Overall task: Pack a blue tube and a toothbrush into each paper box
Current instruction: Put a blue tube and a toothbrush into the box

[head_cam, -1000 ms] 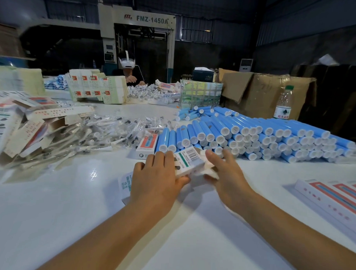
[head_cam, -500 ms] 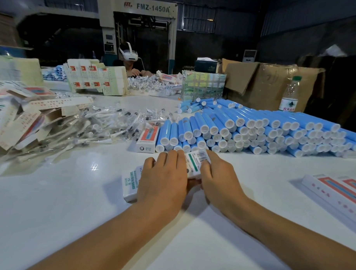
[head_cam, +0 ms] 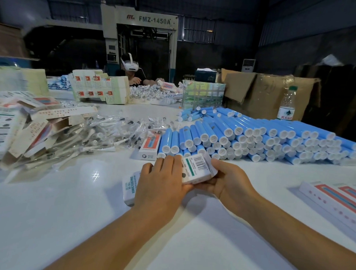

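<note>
Far to the left of the paper box (head_cam: 196,168) that the hands are holding, a messy heap of flat unfolded boxes (head_cam: 22,129) is lying on the white table (head_cam: 59,211). Closer to the box, still on its left, a pile of toothbrushes (head_cam: 104,134) in clear bags is waiting, probably kept near so that one is easy to grab. The left hand (head_cam: 163,182) is lying over the left part of the box with its fingers curling over the top, and it seems to be holding the box steady. The box itself is sitting low over the table, right in front of the person, with its bar code facing up. The right hand (head_cam: 230,181) is gripping the right end of the box, with the thumb on top near a little flap, so it looks like this end is being opened or closed; I cannot tell which, or whether anything is inside. Just behind the box, a small shut box (head_cam: 149,147) is lying beside a big stack of blue tubes (head_cam: 253,137), all with their white caps pointing at the person, likely so they are quick to pick. Far to the right of the box, some long white boxes (head_cam: 336,201) are lying flat in a row.
</note>
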`<state>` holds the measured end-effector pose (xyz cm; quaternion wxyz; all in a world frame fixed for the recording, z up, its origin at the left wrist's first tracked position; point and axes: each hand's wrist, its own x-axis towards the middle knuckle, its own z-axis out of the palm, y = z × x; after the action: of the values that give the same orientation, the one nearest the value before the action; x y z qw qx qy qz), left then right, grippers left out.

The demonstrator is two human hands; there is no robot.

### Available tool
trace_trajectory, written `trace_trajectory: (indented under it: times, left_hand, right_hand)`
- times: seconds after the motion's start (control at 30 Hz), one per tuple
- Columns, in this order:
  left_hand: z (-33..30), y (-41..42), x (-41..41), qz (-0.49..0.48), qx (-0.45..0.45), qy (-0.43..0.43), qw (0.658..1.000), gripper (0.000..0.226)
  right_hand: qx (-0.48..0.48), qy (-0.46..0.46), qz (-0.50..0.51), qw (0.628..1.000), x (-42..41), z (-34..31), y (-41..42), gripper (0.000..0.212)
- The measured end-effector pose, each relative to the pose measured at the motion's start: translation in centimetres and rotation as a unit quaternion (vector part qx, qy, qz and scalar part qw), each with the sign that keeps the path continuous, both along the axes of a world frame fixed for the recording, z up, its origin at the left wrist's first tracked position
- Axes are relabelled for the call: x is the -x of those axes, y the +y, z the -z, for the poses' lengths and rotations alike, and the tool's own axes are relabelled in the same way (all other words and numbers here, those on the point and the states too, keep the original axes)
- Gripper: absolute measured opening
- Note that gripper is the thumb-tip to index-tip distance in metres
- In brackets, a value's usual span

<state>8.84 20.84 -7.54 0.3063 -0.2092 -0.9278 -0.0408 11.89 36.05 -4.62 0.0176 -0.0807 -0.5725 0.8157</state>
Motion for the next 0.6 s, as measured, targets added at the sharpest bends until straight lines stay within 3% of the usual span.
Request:
trace_trajectory:
  times: [0.33, 0.6]
  left_hand:
    - [-0.36, 0.16, -0.46, 0.01, 0.007, 0.004, 1.0, 0.07]
    - [-0.43, 0.33, -0.9, 0.017, 0.077, 0.018, 0.997, 0.073]
  right_hand:
    - [-0.069, 0.027, 0.01, 0.997, 0.3, 0.62, 0.28, 0.026]
    - [-0.119, -0.03, 0.029, 0.992, 0.39, 0.29, 0.47, 0.027]
